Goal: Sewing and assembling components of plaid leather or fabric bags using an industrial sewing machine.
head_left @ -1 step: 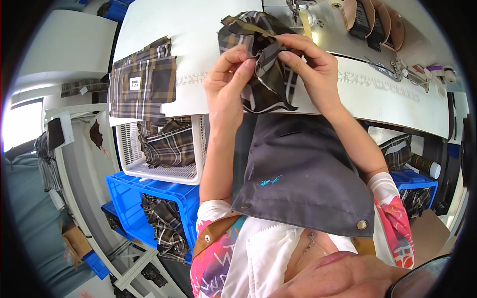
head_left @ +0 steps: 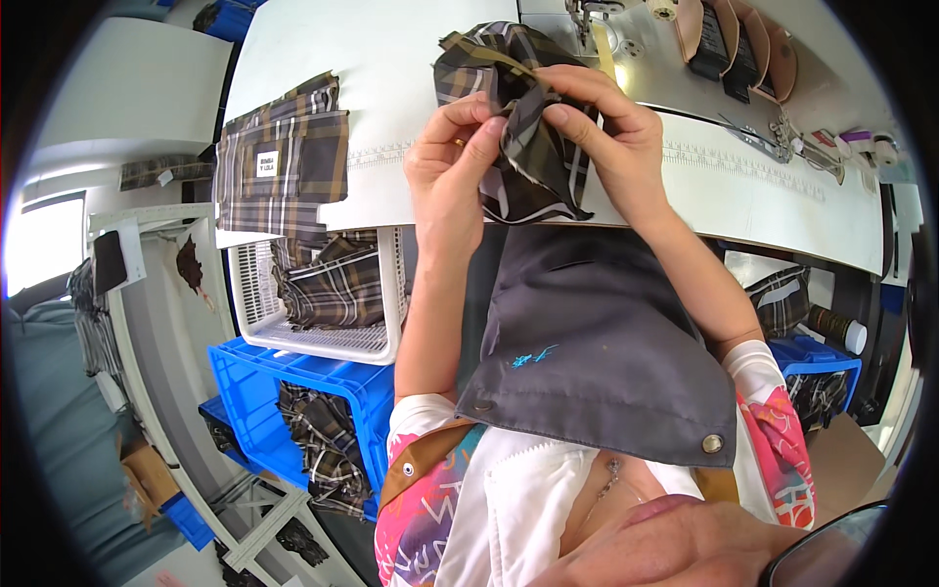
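My left hand [head_left: 452, 161] pinches a folded edge of a dark plaid fabric piece [head_left: 548, 191] between thumb and fingertips. Across from it, my right hand [head_left: 618, 132] grips the same cloth with thumb and forefinger. The brown, black and white fabric is gathered and layered between my hands, its raw lower edge hanging by the table's front edge. Its inner folds are partly hidden by my fingers. Left of my left hand, stacked plaid pieces [head_left: 318, 161] with a white label lie flat on the white table [head_left: 391, 59].
A sewing machine [head_left: 592, 12] stands just beyond the cloth. Scissors [head_left: 748, 127] and thread spools [head_left: 883, 149] lie to the right. Below the table's left side are a white basket [head_left: 393, 293] and a blue crate [head_left: 245, 411], both holding plaid fabric.
Both hands keep hold of the fabric. The cloth has shifted slightly to the right, and its folds between my fingers have changed a little.
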`<action>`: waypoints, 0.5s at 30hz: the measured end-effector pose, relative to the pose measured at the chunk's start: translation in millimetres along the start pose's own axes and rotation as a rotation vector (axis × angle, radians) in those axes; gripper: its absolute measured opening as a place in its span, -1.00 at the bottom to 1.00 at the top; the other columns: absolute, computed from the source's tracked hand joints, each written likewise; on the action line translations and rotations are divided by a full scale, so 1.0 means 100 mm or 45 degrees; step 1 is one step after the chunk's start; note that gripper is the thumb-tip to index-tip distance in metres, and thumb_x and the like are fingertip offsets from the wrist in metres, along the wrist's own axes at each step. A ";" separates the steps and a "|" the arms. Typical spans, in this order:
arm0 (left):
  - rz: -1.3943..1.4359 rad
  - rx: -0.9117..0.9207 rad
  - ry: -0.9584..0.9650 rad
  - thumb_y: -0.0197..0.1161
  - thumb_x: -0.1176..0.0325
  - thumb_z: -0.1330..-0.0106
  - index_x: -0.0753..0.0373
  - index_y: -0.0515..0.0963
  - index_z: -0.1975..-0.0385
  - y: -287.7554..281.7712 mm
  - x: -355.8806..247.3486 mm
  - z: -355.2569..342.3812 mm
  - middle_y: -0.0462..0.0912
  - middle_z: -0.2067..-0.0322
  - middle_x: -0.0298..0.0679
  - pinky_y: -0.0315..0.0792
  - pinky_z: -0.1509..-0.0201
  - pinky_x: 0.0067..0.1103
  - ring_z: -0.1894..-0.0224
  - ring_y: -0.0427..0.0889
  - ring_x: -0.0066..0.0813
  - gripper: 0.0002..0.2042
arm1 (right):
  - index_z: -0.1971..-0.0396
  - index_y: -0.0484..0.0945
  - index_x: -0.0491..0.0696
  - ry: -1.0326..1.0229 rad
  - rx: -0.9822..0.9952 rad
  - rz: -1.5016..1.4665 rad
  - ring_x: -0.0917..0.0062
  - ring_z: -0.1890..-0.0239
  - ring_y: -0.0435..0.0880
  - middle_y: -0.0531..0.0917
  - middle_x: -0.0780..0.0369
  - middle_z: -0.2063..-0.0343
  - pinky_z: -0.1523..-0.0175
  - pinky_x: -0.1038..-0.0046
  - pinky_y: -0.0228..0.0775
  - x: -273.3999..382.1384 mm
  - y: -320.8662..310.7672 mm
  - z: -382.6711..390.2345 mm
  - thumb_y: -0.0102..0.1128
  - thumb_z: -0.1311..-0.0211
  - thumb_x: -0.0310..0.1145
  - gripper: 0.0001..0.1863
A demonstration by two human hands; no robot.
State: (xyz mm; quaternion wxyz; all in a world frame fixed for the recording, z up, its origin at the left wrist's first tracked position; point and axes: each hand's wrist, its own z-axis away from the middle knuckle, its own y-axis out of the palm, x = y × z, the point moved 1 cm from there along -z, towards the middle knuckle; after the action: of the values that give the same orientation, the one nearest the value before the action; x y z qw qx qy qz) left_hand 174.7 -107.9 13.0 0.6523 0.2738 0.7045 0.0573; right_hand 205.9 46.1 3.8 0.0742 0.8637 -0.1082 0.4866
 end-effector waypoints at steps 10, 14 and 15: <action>0.034 -0.275 0.392 0.22 0.55 -0.20 0.31 0.48 0.33 0.05 -0.02 -0.08 0.54 0.40 -0.38 0.30 0.27 -0.82 0.37 0.44 -0.77 -0.91 | 0.26 0.46 -0.14 0.078 -0.347 -0.502 0.84 0.41 0.44 0.56 0.37 0.45 0.28 0.78 0.27 0.04 0.16 -0.06 0.10 -0.25 -0.46 -0.89; -0.752 -0.170 0.692 0.26 0.49 -0.19 0.32 0.50 0.40 -0.08 -0.20 -0.22 0.42 0.69 -0.50 0.19 0.53 -0.83 0.62 0.29 -0.80 -0.91 | 0.30 0.47 -0.14 0.058 -0.252 -0.350 0.88 0.48 0.39 0.53 0.42 0.54 0.37 0.81 0.21 0.06 0.05 -0.04 0.13 -0.24 -0.43 -0.89; -0.828 -0.164 0.684 0.27 0.49 -0.19 0.32 0.50 0.41 -0.13 -0.23 -0.23 0.41 0.71 -0.50 0.18 0.53 -0.83 0.63 0.28 -0.80 -0.92 | 0.33 0.48 -0.14 0.084 -0.230 -0.269 0.88 0.49 0.37 0.53 0.44 0.56 0.39 0.81 0.19 0.03 0.02 -0.02 0.14 -0.24 -0.42 -0.89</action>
State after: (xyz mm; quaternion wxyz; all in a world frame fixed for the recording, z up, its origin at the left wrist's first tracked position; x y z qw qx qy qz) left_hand 148.5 -123.1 30.9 0.4455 -0.0285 0.8940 -0.0382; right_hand 205.2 44.2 7.9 0.2058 0.8437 -0.0576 0.4924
